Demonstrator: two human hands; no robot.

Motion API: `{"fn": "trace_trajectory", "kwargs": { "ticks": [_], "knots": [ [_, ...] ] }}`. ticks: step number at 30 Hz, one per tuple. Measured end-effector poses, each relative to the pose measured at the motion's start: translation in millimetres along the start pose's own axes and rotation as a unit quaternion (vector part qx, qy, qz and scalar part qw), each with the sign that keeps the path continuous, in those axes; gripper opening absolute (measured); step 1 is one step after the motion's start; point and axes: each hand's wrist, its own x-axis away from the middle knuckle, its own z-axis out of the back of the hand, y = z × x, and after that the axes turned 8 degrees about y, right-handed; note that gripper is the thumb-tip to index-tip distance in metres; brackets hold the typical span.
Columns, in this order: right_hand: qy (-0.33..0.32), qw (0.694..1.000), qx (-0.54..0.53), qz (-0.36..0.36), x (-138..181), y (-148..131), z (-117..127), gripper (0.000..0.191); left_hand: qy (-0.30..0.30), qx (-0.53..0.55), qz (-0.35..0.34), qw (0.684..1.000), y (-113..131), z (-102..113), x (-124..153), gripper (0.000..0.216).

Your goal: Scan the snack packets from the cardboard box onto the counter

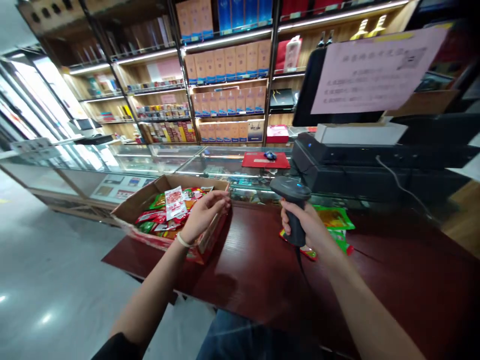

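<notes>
In my right hand is a black barcode scanner, its grip wrapped by my fingers and its head tilted up. A cable runs down from its handle. Behind and beneath that hand, several green and red snack packets lie on the dark red table, partly hidden. My left hand is at the right side of an open cardboard box, with its fingers bent and close together over the rim. Many small snack packets fill the box, and a white and red packet lies on top.
The dark red table stands against a glass display counter. A red mat with a computer mouse lies on the glass. At the right are black till equipment and a monitor bearing a paper notice. Stocked shelves line the back.
</notes>
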Motion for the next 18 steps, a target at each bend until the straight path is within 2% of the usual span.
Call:
{"fn": "trace_trajectory", "kwargs": {
  "ticks": [2, 4, 7, 10, 12, 14, 18],
  "knots": [
    [-0.019, 1.0, 0.004, -0.007, -6.0, 1.7, -25.5, 0.029, 0.039, -0.103, -0.033, 0.993, -5.4, 39.3, -3.4, 0.033],
    [-0.035, 0.999, 0.006, -0.019, -12.4, 7.6, -49.9, 0.032, 0.066, -0.215, -0.047, 0.973, -16.5, 78.0, -9.3, 0.032],
    [-0.055, 0.998, 0.01, -0.035, -20.5, 19.8, -80.8, 0.035, 0.109, -0.38, -0.06, 0.917, -40.7, 132.5, -20.2, 0.029],
    [-0.074, 0.996, 0.014, -0.039, -25.1, 30.1, -101.5, 0.036, 0.099, -0.501, -0.025, 0.859, -66.0, 176.3, -30.5, 0.032],
    [-0.085, 0.995, 0.02, -0.038, -26.3, 35.2, -109.2, 0.036, 0.069, -0.554, 0.044, 0.828, -80.6, 194.6, -36.1, 0.043],
    [-0.092, 0.995, 0.026, -0.039, -26.6, 39.3, -113.1, 0.037, 0.022, -0.578, 0.094, 0.811, -92.9, 202.6, -39.6, 0.057],
    [-0.105, 0.993, 0.04, -0.048, -26.9, 46.5, -115.4, 0.036, -0.088, -0.582, 0.077, 0.805, -108.8, 197.0, -38.9, 0.089]
  ]
}}
